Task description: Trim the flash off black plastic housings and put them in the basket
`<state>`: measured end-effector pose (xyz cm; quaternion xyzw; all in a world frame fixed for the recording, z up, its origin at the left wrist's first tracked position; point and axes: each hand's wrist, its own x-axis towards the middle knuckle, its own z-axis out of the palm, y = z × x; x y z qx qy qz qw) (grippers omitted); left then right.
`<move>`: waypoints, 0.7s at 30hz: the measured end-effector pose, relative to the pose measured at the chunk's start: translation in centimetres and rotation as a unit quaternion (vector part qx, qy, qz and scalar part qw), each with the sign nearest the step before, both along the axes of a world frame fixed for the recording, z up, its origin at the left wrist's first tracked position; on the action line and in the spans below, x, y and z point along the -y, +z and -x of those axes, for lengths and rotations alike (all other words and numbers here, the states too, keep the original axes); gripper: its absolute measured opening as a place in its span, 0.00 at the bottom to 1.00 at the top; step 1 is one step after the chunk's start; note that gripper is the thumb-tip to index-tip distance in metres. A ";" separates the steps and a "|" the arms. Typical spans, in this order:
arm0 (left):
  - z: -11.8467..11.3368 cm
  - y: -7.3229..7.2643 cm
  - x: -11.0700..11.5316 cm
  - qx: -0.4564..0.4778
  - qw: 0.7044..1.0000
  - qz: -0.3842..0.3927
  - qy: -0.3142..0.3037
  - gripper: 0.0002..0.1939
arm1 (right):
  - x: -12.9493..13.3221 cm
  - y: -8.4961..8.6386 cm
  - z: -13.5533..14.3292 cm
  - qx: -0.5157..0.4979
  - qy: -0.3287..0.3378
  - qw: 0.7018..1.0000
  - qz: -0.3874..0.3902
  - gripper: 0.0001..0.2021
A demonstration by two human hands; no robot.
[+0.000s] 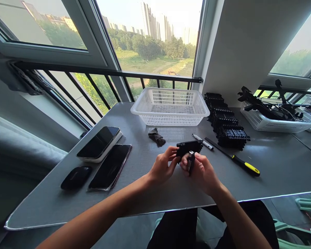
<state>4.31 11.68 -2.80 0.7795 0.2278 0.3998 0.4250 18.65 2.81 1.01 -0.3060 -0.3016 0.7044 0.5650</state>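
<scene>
"What are you holding?"

"My left hand (167, 165) grips one end of a flat black plastic block with toothed edges (188, 148), at twelve o'clock from my lap, probably to keep it steady. My right hand (203, 173) is curled narrow around a small dark piece with a shiny top (191, 162), upright between the fingers, likely for control. Whether it touches the block, I can't tell."

"And around them?"

"From my hands, a long white plastic basket (170, 113) stands at twelve, a row of stacked black toothed plastic parts (229, 128) at two. The black-and-yellow-handled screwdriver (246, 166) lies at three, handle toward my right side, which seems handy for grabbing."
</scene>
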 end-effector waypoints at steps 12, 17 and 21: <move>-0.4 1.1 -0.2 0.031 0.986 0.156 0.052 0.10 | -0.1 -0.5 -0.5 0.006 -0.076 0.997 0.001 0.18; -0.4 0.9 -0.4 0.046 0.981 0.183 0.039 0.12 | 0.0 -0.4 -0.6 0.025 -0.090 0.996 0.009 0.19; -0.5 0.8 -0.6 0.064 0.970 0.231 0.038 0.14 | -0.2 -0.5 -0.6 0.030 -0.109 0.993 0.012 0.18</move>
